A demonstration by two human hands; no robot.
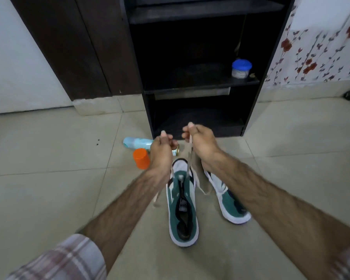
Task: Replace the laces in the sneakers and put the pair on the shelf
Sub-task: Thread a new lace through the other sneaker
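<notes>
Green-and-white sneakers: near sneaker [183,201] on the floor [49,188], your left hand [161,150] and right hand [200,142] each pinching a lace [188,164] end, barely threaded; second sneaker [228,197] unlaced beside it; shelf [200,81] awaits both.

At your twelve o'clock stands a matt black wooden shelf unit [198,81] on smooth pale floor tiles [49,150], with green suede-and-white sneakers [183,211] below, a flat cream cloth lace [188,168], and a glossy orange plastic cap [141,158] at ten o'clock.
</notes>
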